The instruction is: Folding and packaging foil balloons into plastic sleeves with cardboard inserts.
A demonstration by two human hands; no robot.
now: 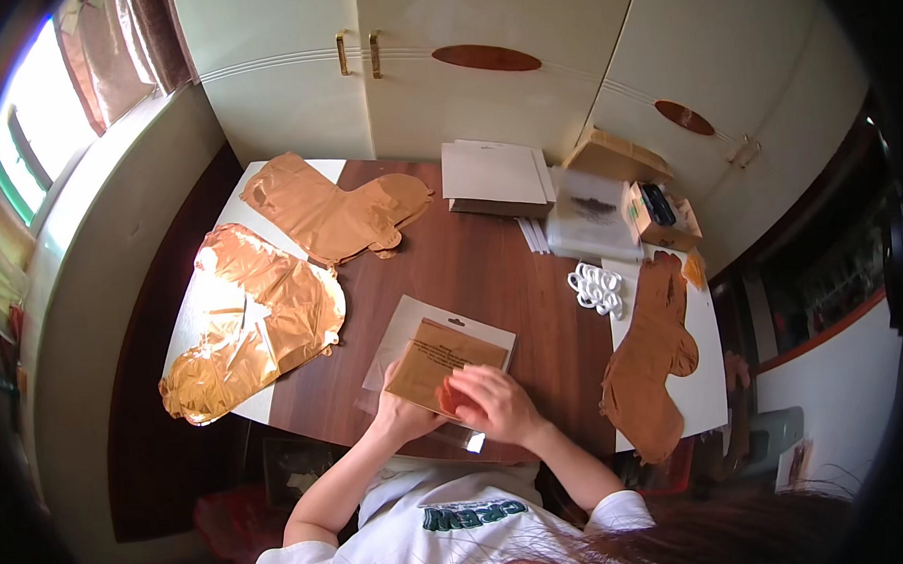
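Note:
My left hand (405, 419) grips the left and lower edge of a flat, folded gold foil balloon (420, 368), which looks to be in a clear printed bag. Over its lower right part lies my right hand (494, 408), fingers stretched and slightly bent, touching the foil. An orange-red patch shows beside those fingertips; whether it is a reflection cannot be made out. Beneath the folded balloon is a pale card (493, 337) with a hanging slot at its top, with clear plastic showing at its left.
Flat gold foil balloons (305, 213) and a shiny one (264, 318) lie at left, another brown-gold balloon (648, 360) at right. White looped cord (597, 289), a stack of pale cards (494, 174), a clear bag (589, 222) and an open small box (668, 230) lie toward the back right.

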